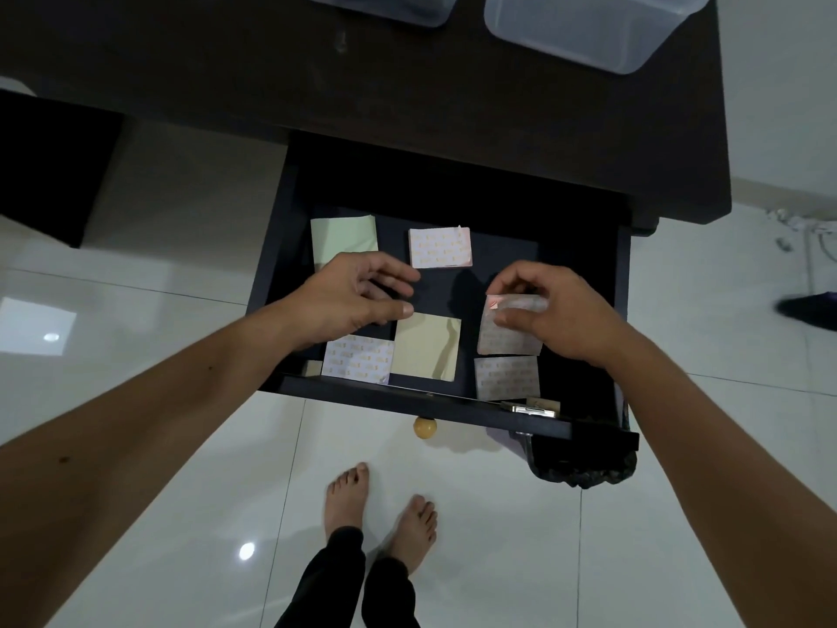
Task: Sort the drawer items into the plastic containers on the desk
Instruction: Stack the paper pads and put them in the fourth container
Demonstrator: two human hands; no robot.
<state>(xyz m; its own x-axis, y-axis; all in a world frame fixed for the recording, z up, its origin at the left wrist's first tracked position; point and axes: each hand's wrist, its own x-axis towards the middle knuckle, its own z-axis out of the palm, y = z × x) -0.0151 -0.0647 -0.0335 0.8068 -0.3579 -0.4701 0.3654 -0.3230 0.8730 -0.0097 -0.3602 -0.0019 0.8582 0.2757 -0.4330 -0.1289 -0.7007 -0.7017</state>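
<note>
While the drawer [281,247] stands pulled out below the desk [407,92], a patterned card [502,337] at its right side is pinched by the right hand [561,315] and appears partly lifted. The left hand [353,296] is held over the drawer with fingers loosely spread, gripping nothing. Pick-up is judged to be in hand; carriage to 1 of the 2 plastic containers [589,34] at the desk's far edge is called for next. The drawer's front rail and the desk edge must be cleared; open room is noted above.

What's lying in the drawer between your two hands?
Mostly bare dark drawer floor between the left hand and right hand, seen from the head camera.
</note>
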